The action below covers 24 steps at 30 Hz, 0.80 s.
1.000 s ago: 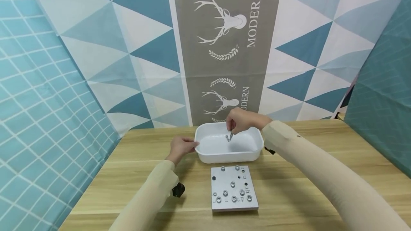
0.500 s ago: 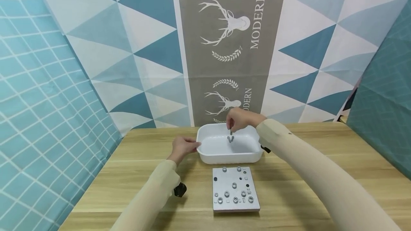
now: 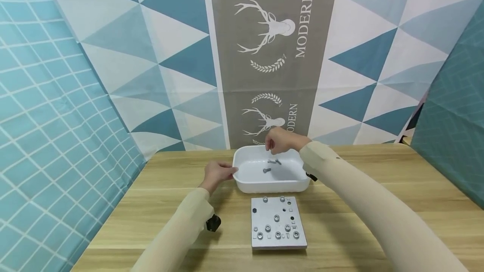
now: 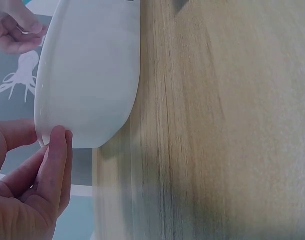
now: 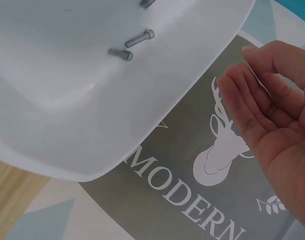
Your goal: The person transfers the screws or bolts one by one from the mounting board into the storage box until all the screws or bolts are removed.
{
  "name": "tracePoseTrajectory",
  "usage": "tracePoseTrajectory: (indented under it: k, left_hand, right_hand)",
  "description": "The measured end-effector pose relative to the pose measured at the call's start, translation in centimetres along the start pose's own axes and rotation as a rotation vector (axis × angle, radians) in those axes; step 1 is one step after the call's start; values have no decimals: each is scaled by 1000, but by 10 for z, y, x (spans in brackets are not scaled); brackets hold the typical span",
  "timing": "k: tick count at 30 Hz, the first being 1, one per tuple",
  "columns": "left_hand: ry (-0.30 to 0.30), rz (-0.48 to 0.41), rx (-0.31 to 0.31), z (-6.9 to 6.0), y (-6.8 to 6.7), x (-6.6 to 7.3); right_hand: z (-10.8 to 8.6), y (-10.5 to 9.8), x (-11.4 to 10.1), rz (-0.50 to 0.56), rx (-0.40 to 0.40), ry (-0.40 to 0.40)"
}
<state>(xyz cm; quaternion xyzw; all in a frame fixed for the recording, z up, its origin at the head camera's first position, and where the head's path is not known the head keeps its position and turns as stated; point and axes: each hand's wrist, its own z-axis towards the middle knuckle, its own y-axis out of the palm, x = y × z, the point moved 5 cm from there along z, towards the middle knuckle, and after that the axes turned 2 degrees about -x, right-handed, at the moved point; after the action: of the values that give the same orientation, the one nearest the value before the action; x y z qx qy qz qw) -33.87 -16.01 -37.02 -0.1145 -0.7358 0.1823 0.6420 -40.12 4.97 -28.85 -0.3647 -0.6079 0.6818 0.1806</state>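
The left hand (image 3: 218,172) pinches the rim of the white tray (image 3: 273,186) at its left end, thumb and fingers bearing on opposite faces of the wall. Three loose screws (image 3: 266,170) lie on the tray floor, two close together and one nearer the person. The right hand (image 3: 279,141) hangs above the far side of the tray, its fingers loosely bent and thumb near the fingertips; the right wrist view shows nothing between them. The metal plate (image 3: 262,213) lies flat on the wooden table (image 3: 143,196), just in front of the tray, with socket-headed fasteners and some bare holes on its face. The step in hand is judged to be handling screws at the tray, with those three at rest there. The next move would seem to call for withdrawing the right hand clear of the rim, the left steadying the tray meanwhile.
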Motion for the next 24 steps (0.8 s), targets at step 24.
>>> tracePoseTrajectory:
  k: [24]
  left_hand:
    - [-4,-11,6,-1,1,0]
  right_hand:
    - [-34,11,-23,9,-69,-63]
